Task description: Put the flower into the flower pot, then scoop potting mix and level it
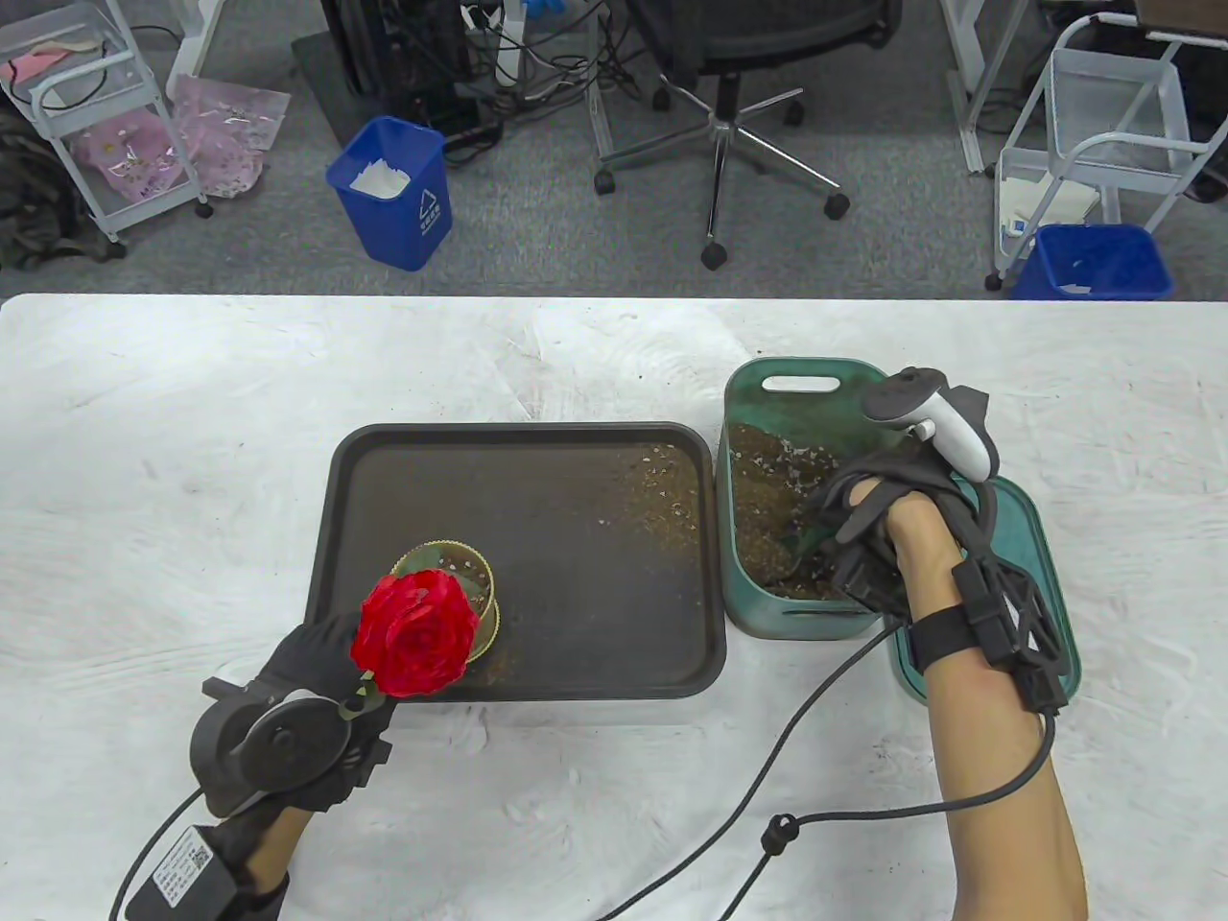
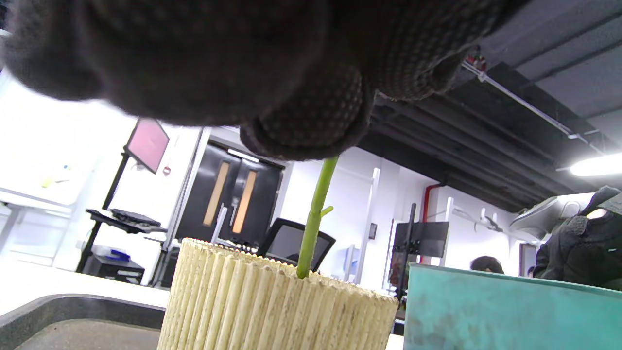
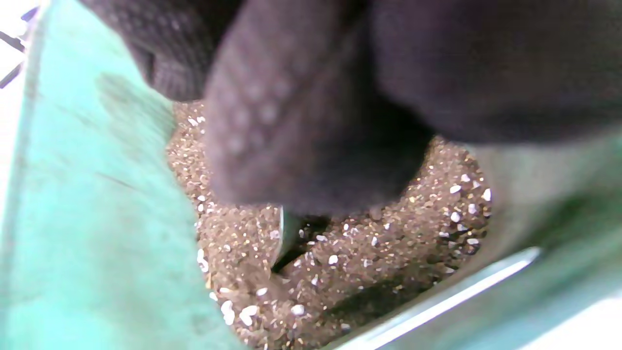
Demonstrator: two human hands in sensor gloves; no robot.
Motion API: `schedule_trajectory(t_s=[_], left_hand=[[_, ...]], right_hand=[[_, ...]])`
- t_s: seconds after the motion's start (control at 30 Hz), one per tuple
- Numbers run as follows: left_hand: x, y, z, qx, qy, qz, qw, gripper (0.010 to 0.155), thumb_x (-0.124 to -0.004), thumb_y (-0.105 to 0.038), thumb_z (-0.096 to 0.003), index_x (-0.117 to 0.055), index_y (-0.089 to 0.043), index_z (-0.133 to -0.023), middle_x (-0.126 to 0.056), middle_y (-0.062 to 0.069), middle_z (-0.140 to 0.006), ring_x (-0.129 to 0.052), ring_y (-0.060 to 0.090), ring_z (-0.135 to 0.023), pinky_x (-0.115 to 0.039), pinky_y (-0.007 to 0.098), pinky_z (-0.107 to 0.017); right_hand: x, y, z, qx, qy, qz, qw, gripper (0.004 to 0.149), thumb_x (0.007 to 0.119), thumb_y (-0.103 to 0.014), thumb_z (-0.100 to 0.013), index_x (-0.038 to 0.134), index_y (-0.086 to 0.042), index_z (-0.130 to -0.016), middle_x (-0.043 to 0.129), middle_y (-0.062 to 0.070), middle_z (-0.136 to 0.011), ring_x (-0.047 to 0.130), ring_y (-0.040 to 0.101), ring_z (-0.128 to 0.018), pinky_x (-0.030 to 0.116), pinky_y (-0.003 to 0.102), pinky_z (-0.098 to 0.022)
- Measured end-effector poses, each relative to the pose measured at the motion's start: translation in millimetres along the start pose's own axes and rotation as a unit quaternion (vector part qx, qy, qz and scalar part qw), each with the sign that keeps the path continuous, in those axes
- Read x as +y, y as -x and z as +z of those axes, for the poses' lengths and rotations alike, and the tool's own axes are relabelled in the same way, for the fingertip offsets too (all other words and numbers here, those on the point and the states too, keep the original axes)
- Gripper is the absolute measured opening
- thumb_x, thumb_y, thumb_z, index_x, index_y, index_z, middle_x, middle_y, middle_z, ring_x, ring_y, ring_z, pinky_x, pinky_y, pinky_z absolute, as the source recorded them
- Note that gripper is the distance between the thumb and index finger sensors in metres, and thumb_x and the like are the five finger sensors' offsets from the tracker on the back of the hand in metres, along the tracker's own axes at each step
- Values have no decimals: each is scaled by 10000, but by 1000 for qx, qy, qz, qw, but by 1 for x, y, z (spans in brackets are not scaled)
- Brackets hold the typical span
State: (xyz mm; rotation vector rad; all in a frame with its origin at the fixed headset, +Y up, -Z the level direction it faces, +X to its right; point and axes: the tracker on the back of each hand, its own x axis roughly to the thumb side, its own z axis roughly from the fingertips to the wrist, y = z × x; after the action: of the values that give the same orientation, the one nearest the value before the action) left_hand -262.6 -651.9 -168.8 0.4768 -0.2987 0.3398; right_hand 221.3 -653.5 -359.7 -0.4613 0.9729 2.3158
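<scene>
Table view looks down on a white-covered table (image 1: 192, 432) that fills the frame from side to side, with wide bare cloth at the left and along the bottom. Near the middle lies a dark tray (image 1: 576, 460), its right part dusted with spilled mix. Just right of it, nearly touching, stands a green bin (image 1: 758, 384) holding potting mix (image 1: 758, 489); a green lid (image 1: 1041, 566) lies beside the bin's right wall, partly under the forearm. Beyond the far table edge, in the upper part of the frame, stand a blue waste bin (image 1: 393, 192), an office chair (image 1: 739, 106) and wire carts.

The flower pot (image 1: 475, 576), ribbed and pale, stands in the tray's lower left corner. The flower (image 1: 417, 633) has its red head above the pot's near rim; in the left wrist view its green stem (image 2: 316, 214) runs upright, slightly tilted, down into the pot. The left hand (image 1: 317, 672) pinches the stem just below the bloom.

The right hand (image 1: 873, 537) reaches down into the bin, fingers (image 3: 272, 126) curled over the mix; a thin blade-like edge (image 3: 284, 233) shows beneath them, but whether they grip it I cannot tell.
</scene>
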Motion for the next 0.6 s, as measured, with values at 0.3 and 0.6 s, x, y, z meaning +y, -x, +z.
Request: schedule_trajectory(t_s=[0.3,0.6], left_hand=[[-1,-1,0,0,-1,1,1000,440,-793,-463,-402,-940,-202,-723,-1039,9,-466,-1025,148,-128,-923,383,-249],[0,-1,0,0,-1,0,1000,440,-793,-463,-402,-941,-201,-722,-1039,9,-465,-1025,149,-128,-923,383,-249]], right_hand=[[-2,22,1,-50,28,-124,991,509,752,-347,-407,807,-26,-798,1007,129,-487,1067,213,-169,949,370,-51],[-9,52,12,-92,37,-293,951,500,756,-340,-406,813,-36,-798,1013,124,-484,1076,214,-154,958,368,-39]])
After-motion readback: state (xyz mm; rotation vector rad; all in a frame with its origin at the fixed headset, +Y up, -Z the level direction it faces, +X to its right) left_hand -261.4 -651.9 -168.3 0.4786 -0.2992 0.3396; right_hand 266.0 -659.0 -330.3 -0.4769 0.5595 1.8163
